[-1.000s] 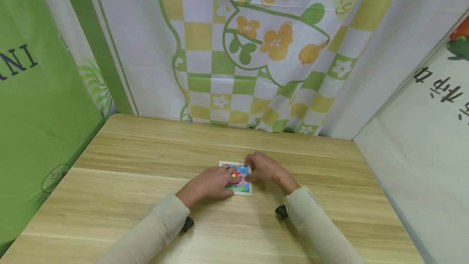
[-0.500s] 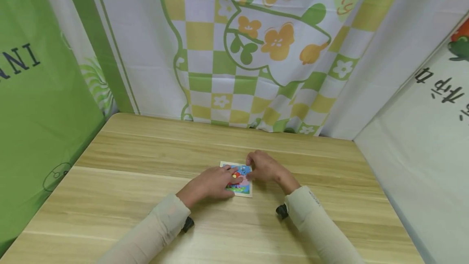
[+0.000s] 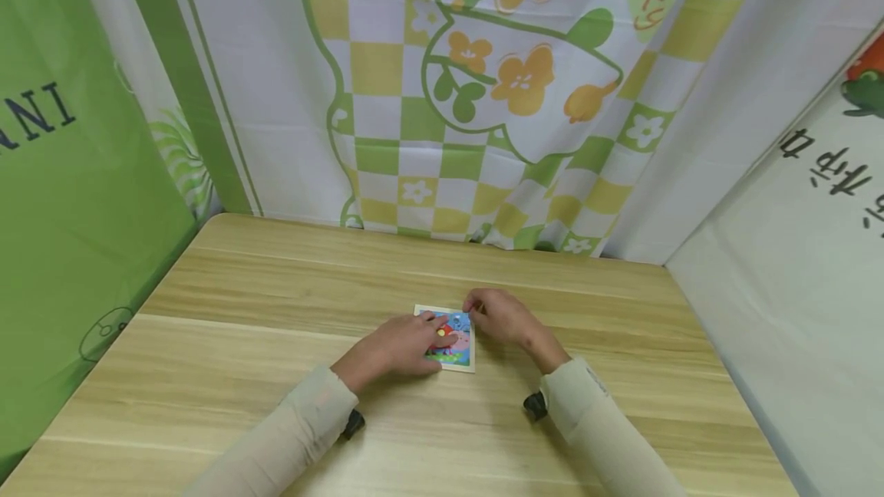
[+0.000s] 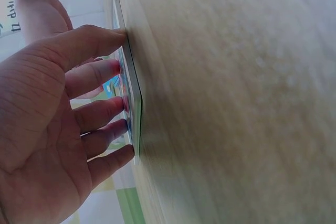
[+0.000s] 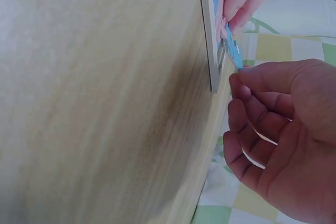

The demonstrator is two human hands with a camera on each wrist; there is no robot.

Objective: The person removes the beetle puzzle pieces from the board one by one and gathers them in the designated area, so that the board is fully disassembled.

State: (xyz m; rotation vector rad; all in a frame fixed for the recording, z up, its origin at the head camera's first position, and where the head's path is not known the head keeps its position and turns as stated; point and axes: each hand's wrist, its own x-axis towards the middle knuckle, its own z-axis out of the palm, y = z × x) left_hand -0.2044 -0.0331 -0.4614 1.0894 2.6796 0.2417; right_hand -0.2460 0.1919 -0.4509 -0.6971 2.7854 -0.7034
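A small square jigsaw puzzle (image 3: 461, 368) with a pale frame and a colourful cartoon picture lies flat on the table. My left hand (image 3: 406, 343) rests on its left part, fingers spread and fairly straight; the left wrist view shows the fingertips (image 4: 116, 66) touching the surface and frame. At the upper right corner, my right hand (image 3: 503, 317) pinches the edge of a blue puzzle piece (image 5: 234, 51) between thumb and index finger. That piece stands tilted up from the board, its far end close to the left fingers. Part of the picture is hidden under the left hand.
The wooden table (image 3: 262, 274) reaches back to a patterned curtain (image 3: 442, 159). Green cloth (image 3: 83, 198) hangs at the left and white cloth (image 3: 780, 267) at the right. A black wrist device (image 3: 354, 424) sits under the left cuff.
My right fingers have drawn slightly back from the picture, and the blue piece's edge has lifted at the upper right corner. My left hand has stayed in place.
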